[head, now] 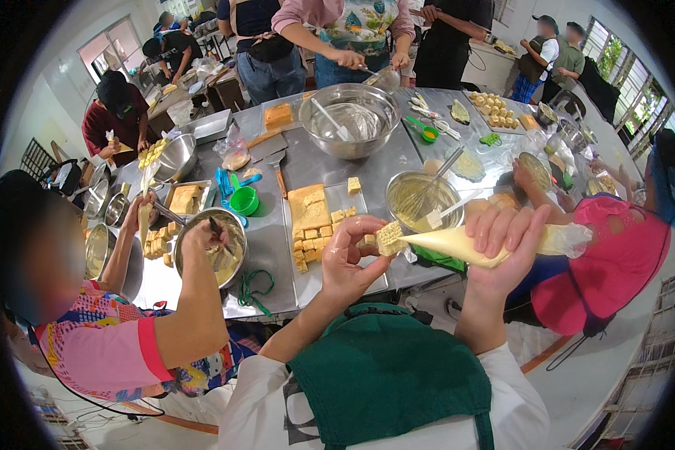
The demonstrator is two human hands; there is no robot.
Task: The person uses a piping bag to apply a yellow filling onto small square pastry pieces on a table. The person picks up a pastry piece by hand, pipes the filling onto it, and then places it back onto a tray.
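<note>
Between the thumb and fingers of my left hand (349, 259) is a small cake cube (390, 238), its face covered with piped cream dots. My right hand (503, 244) squeezes a clear piping bag (455, 243) filled with pale yellow cream. The bag's tip points left and meets the cube's right side. Beyond my left hand lies a tray (287, 225) with a slab of sponge cake (306, 207) and rows of cut cake cubes (312, 243). A steel bowl (394, 194) of cream, with a whisk (441, 174) and a white spatula (455, 208) in it, stands just past the bag.
A large steel bowl (391, 132) sits at the table's far side. Green measuring cups (244, 201) and a wooden-handled spatula (278, 169) lie left of the tray. A co-worker in pink sleeves (107, 349) works close on my left; another in a pink apron (607, 253) stands right.
</note>
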